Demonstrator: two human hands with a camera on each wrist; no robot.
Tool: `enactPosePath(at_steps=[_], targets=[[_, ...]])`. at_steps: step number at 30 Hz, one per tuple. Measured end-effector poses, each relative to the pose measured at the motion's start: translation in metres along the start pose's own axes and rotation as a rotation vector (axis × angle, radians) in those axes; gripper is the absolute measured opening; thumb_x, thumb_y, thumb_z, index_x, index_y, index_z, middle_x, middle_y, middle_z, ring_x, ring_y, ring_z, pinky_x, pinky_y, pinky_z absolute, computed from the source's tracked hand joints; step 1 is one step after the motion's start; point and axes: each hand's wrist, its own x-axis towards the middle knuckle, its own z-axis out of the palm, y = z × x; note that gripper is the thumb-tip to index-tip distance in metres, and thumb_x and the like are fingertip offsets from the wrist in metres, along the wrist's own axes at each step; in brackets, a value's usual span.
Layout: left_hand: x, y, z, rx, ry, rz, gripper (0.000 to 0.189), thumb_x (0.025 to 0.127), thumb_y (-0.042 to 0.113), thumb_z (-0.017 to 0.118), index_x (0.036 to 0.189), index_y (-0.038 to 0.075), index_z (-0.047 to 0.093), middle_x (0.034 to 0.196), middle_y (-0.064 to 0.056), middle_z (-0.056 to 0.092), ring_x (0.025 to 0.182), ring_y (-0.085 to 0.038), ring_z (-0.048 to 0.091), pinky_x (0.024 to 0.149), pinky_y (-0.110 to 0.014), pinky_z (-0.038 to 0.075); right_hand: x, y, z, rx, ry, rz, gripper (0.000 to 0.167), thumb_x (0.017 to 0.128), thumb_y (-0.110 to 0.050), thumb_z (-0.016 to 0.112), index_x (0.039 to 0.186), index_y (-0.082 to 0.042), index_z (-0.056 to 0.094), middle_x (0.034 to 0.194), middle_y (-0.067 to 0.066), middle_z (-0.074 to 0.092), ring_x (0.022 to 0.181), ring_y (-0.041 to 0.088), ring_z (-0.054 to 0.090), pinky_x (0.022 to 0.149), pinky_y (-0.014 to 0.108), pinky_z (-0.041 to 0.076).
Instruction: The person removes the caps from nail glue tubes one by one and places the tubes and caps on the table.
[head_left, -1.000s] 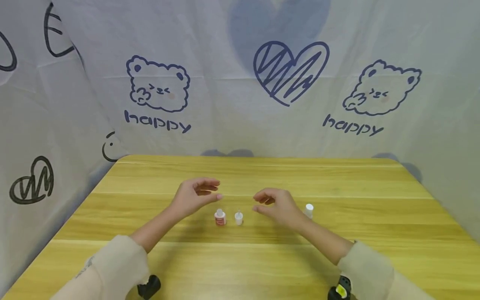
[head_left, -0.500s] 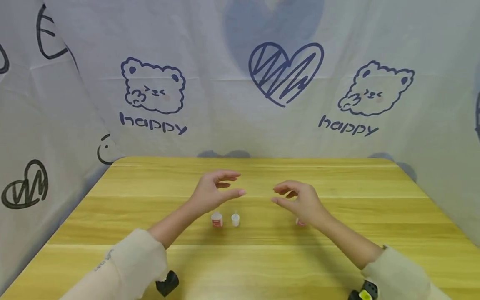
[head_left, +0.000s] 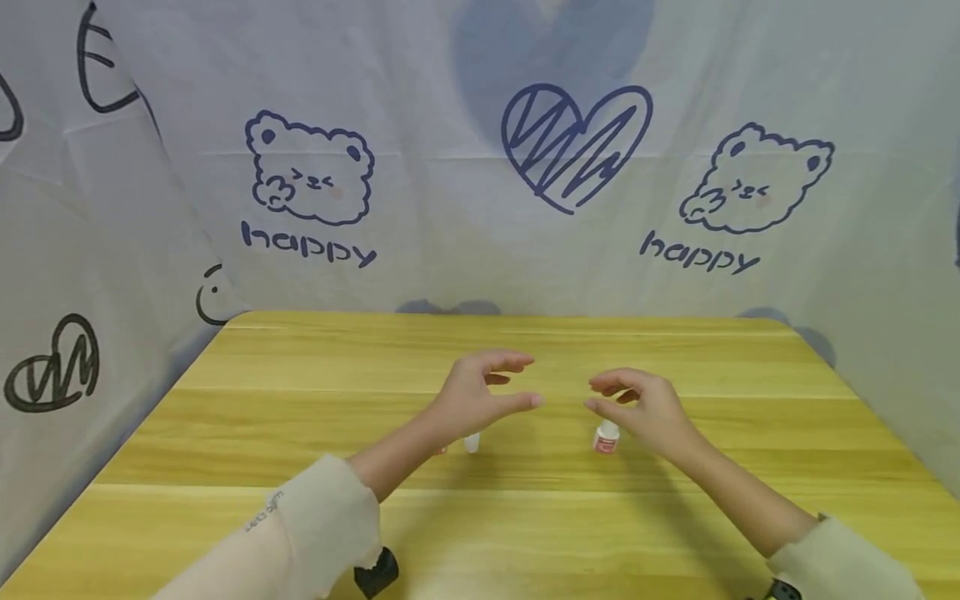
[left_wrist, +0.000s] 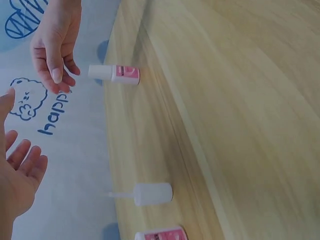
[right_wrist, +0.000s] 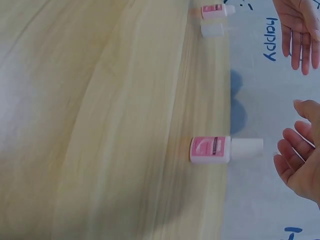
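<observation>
With fingers loosely parted and empty, the left hand [head_left: 472, 398] and right hand [head_left: 651, 410] are held above the yellow wooden table [head_left: 240, 433]; a small white-capped, pink-labelled bottle [head_left: 606, 438] is stood toward its far edge.

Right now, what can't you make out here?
Left wrist view: the bottle beside the loose cap, cut off by the bottom edge.
Head view: that bottle, mostly hidden behind the left arm.
Right wrist view: the right hand, cut off by the right edge.
Every view: lettering on the capped bottle, too small and blurred.
</observation>
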Motion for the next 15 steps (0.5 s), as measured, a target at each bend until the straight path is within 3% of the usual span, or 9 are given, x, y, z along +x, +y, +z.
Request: enactPosePath(at_steps=[8, 15], targets=[[0.001, -0.003, 0.02, -0.03, -0.008, -0.007, 0.047, 0.079, 0.019, 0.075, 0.122, 0.006, 0.06, 0.124, -0.01, 0.061, 0.114, -0.025, 0.055, 0.094, -0.04, 0.048, -0.005, 0.007, -0.003, -0.021, 0.001, 0.029, 0.023, 0.083, -0.012, 0.07, 0.102, 0.001, 0.067, 0.1, 0.015, 0.069, 0.092, 0.028, 0.063, 0.076, 0.027, 0.051], [0.001, -0.007, 0.042, -0.047, -0.043, -0.04, 0.048, 0.079, 0.02, 0.075, 0.122, 0.006, 0.059, 0.124, -0.008, 0.061, 0.115, -0.024, 0.056, 0.095, -0.037, 0.048, -0.012, 0.018, -0.001, -0.016, -0.014, 0.067, 0.026, 0.084, -0.013, 0.069, 0.104, 0.002, 0.066, 0.103, 0.017, 0.069, 0.096, 0.029, 0.063, 0.083, 0.037, 0.051]])
